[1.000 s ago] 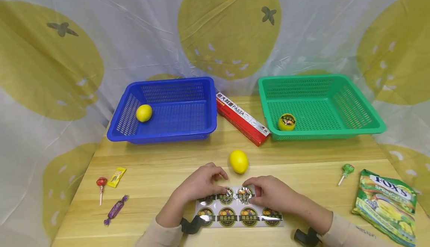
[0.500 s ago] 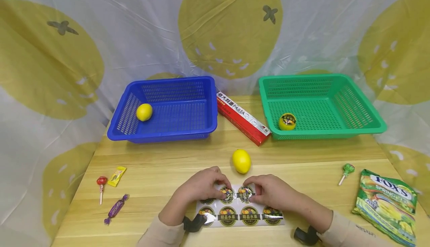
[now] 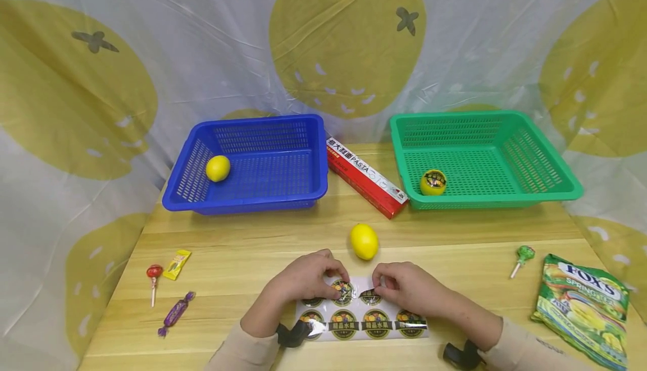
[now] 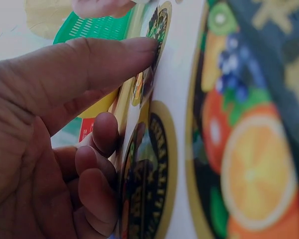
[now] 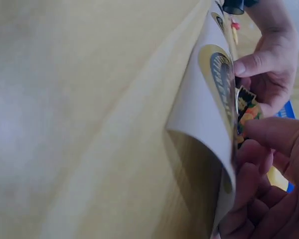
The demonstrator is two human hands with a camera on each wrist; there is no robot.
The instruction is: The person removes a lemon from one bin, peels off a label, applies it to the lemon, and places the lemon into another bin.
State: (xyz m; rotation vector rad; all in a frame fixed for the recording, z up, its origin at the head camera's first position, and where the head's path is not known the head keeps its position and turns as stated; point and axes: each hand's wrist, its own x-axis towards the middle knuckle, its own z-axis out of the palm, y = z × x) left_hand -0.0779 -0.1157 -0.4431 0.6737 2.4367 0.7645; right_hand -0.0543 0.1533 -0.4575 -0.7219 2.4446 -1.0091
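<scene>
Fingers of both hands curl over the glossy white sheet of round fruit stickers (image 3: 361, 317) lying at the wooden table's (image 3: 242, 236) near edge: left hand (image 3: 305, 278) pressing it down, right hand (image 3: 404, 289) pinching one round sticker (image 3: 365, 294), wrists low.

White sticker sheet (image 3: 361, 317) of round fruit labels, far edge curled up.

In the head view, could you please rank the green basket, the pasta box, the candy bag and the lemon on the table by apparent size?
1. green basket
2. candy bag, though its nearness makes this unsure against
3. pasta box
4. lemon on the table
</scene>
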